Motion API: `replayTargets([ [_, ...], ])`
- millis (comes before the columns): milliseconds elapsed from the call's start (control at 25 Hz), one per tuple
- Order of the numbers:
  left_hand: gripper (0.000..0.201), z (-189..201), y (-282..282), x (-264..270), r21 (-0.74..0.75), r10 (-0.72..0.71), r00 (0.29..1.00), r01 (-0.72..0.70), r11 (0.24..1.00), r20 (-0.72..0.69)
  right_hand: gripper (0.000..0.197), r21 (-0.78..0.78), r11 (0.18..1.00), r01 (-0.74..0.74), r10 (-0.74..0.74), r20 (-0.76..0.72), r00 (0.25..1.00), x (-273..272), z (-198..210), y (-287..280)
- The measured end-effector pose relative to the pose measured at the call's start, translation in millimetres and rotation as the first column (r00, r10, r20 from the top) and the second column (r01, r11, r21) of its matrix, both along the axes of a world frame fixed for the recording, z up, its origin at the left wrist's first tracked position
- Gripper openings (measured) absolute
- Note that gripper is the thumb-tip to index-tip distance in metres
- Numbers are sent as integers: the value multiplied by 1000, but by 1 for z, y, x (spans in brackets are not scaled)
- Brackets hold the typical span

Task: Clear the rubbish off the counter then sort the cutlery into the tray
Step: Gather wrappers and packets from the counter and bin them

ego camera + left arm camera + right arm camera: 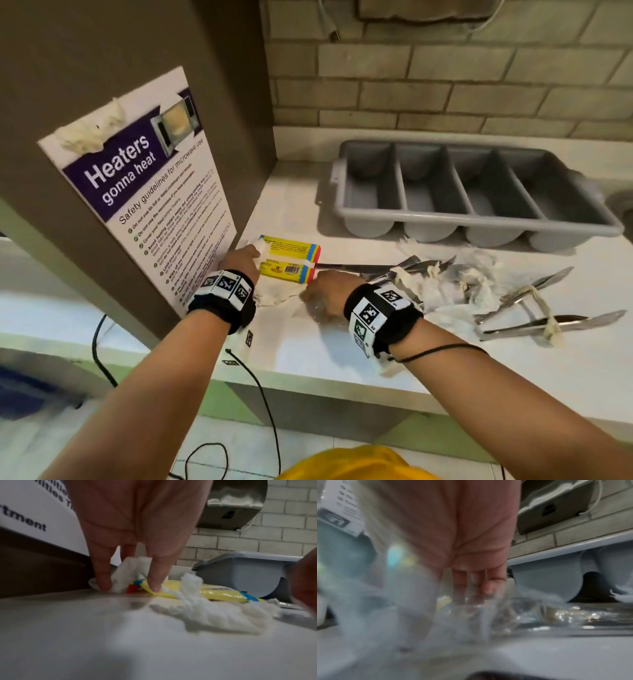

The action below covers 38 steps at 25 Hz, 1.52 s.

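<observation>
We are seeing, in the left wrist view, our left hand (137,534) pinching a tissue wad (125,573) beside the yellow packet (214,592). Our right hand (453,534) is pressing on clear plastic (488,612); its grip we cannot tell. The head view alone is showing the cutlery (534,301) at centre right, below the grey tray (479,216).

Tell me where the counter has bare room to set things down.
Bare counter along the front edge, below the right hand and the tissue pile. Another strip lies between the brown panel and the grey tray. It is crowded between the yellow box and the cutlery.
</observation>
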<state>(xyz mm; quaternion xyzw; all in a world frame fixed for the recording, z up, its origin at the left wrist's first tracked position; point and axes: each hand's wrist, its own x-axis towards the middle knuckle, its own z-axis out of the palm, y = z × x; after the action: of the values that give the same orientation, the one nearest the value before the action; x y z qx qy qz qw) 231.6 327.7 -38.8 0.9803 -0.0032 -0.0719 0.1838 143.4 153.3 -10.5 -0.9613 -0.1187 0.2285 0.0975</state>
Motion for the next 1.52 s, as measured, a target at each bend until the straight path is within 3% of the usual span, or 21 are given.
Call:
replayTargets([
  [160, 26, 15, -3, 3, -19, 15, 998, -14, 1000, 63, 27, -23, 998, -56, 59, 159, 985, 9, 10, 1],
  [280, 26, 27, -6, 3, -31, 47, 995, -45, 999, 91, 38, -21, 988, -153, 154, 59, 986, 18, 14, 11],
  [360, 25, 36, -12, 3, -124, 86, 987, -70, 990, 133, 40, -61, 981, -186, 187, 11, 982, 18, 11, 17],
  [480, 21, 47, -22, 9, -250, 58, 989, -23, 968, 136, 33, -4, 983, -186, 186, 15, 982, 15, 6, 20],
  [560, 31, 44, -24, 14, -169, -50, 998, 53, 984, 24, 27, 10, 992, -128, 128, 8, 992, 14, 7, 18],
  [680, 78, 24, -20, 17, 108, -215, 940, 251, 962, -265, 30, -3, 999, -54, 54, -8, 998, 9, 10, 13],
  [800, 92, 13, -16, 15, 229, -282, 907, 360, 904, -314, 17, 31, 999, 23, -25, 81, 996, 5, 20, 3],
  [1000, 70, 14, -23, 12, 252, -315, 916, 375, 892, -251, 19, 304, 928, 216, -280, 183, 942, 2, 37, -34],
  [1120, 38, 16, -30, 7, 305, -318, 934, 354, 884, -162, 21, 427, 856, 292, -428, 269, 863, -8, 43, -61],
  [1240, 32, 18, -28, 2, 297, -269, 957, 290, 910, -110, 14, 515, 809, 284, -507, 367, 780, -18, 53, -85],
  [1320, 29, 25, -28, -3, 237, -214, 976, 217, 947, -40, 9, 566, 776, 279, -551, 393, 736, -28, 58, -99],
  [1400, 25, 39, -36, -15, 58, -118, 991, 114, 992, 56, 10, 654, 699, 289, -627, 367, 687, -42, 62, -112],
  [1520, 23, 67, -65, -57, -153, -80, 984, 104, 983, 158, 10, 763, 580, 285, -705, 295, 645, -69, 65, -130],
])
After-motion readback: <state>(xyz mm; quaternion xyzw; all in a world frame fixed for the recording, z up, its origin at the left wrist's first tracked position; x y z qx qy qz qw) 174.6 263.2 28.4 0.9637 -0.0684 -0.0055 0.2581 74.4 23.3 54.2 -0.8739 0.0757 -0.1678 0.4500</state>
